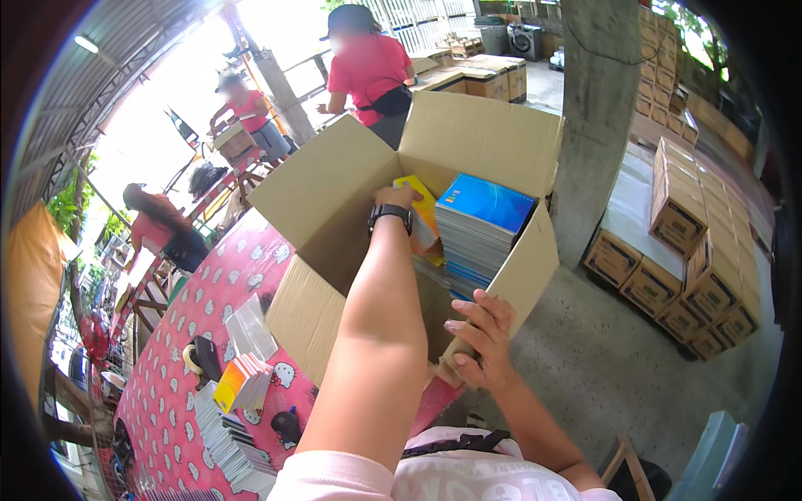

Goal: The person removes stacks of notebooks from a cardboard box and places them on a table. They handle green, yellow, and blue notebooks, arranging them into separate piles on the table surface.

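Note:
An open cardboard box (334, 167) stands tilted in front of me with its flaps spread. Inside its right side is a tall stack of notebooks with blue covers (487, 203). My left hand (398, 200), with a dark watch on the wrist, reaches into the box. Its fingers are closed on yellow-covered notebooks (423, 206) beside the blue stack; part of the grip is hidden. My right hand (484, 338) grips the box at its near right corner, by the flap.
A pink patterned tablecloth (180, 351) covers the table at left. On it are yellow-orange notebooks (242, 384), a row of stacked notebooks (221, 434), a tape dispenser (200, 359) and a clear plastic sheet (250, 327). Sealed cartons (710, 267) and a pillar (595, 125) stand right; people (368, 71) work beyond.

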A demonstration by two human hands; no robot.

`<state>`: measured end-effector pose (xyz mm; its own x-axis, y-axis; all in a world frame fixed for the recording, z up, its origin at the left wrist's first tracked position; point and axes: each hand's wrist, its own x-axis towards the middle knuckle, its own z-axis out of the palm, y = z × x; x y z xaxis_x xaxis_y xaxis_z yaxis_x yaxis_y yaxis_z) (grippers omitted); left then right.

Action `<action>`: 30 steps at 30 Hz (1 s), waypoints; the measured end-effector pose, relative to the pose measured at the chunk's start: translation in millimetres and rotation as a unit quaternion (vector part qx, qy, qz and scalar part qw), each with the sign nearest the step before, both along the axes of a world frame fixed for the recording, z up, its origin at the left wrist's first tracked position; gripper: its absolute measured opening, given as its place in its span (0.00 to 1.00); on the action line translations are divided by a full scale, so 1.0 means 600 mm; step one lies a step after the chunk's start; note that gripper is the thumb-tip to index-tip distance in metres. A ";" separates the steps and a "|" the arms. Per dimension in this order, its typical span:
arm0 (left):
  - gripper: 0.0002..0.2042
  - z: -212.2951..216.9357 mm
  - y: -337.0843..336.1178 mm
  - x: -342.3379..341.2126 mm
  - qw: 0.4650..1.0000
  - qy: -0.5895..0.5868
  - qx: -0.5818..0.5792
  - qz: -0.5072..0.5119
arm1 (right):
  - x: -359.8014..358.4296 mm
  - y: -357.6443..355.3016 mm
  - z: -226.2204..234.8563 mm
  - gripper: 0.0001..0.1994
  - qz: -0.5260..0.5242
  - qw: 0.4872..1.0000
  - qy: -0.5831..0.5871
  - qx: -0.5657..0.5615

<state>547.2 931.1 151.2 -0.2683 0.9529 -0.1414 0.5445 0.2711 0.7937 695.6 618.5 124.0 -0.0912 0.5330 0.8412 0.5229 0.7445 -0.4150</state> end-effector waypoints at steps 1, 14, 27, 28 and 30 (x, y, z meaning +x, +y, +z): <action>0.30 0.023 -0.012 -0.006 0.997 -0.023 0.067 -0.013 | 0.000 -0.001 0.003 0.18 0.000 1.000 0.002 0.000; 0.24 0.139 -0.479 -0.275 0.666 -0.651 0.307 -0.196 | -0.142 -0.076 0.173 0.51 0.373 0.837 0.282 -0.284; 0.45 -0.044 -0.785 -0.525 0.907 -0.249 0.328 -0.086 | -0.427 -0.151 0.044 0.39 0.433 0.764 0.250 -0.407; 0.45 -0.053 -0.807 -0.538 0.904 -0.313 0.279 -0.087 | -0.438 -0.156 0.035 0.38 0.457 0.744 0.242 -0.424; 0.45 -0.070 -0.843 -0.557 0.875 -0.442 0.177 -0.092 | -0.466 -0.161 0.011 0.36 0.459 0.735 0.194 -0.459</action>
<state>212.8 425.1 109.1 -0.0402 0.9945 0.0965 -0.3159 -0.1043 0.9431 416.0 522.2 130.6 -0.6148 0.7566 0.2225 -0.3160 0.0222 -0.9485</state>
